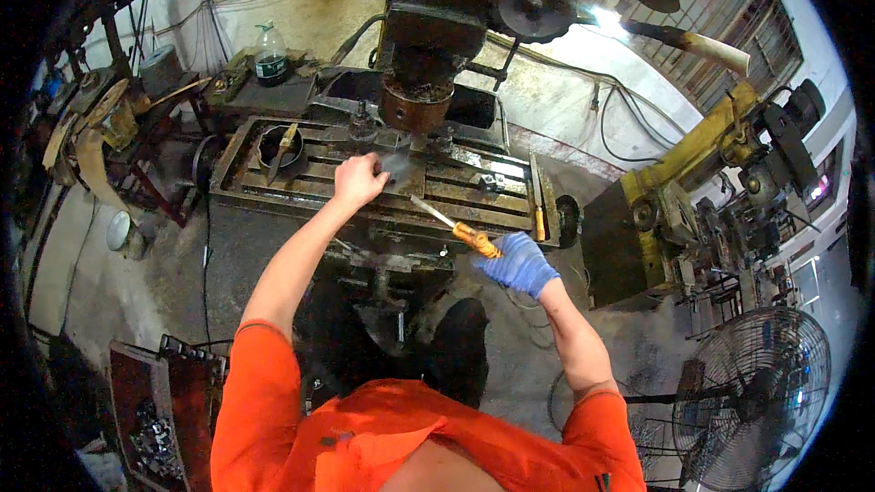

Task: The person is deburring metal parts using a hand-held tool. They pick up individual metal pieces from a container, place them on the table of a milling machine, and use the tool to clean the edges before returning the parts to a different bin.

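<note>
My bare left hand (361, 180) is over the slotted machine table (301, 184), its fingers closed beside the blurred tool under the spindle head (415, 107). What those fingers hold, if anything, I cannot make out. In a blue glove, my right hand (519, 264) grips a tool with a yellow handle (476, 239) and a slim metal shaft. The shaft points up and left, its tip over the front part of the table, to the right of my left hand. A small metal block (492, 183) sits on the table's right side.
A tin (281, 153) holding a yellow-handled brush stands on the table's left. Another yellow-handled tool (539, 219) lies along its right edge. Beyond are a green-tinted bottle (271, 56) and a lit lamp (611, 22). At right stand a second machine (629, 237) and a fan (752, 401).
</note>
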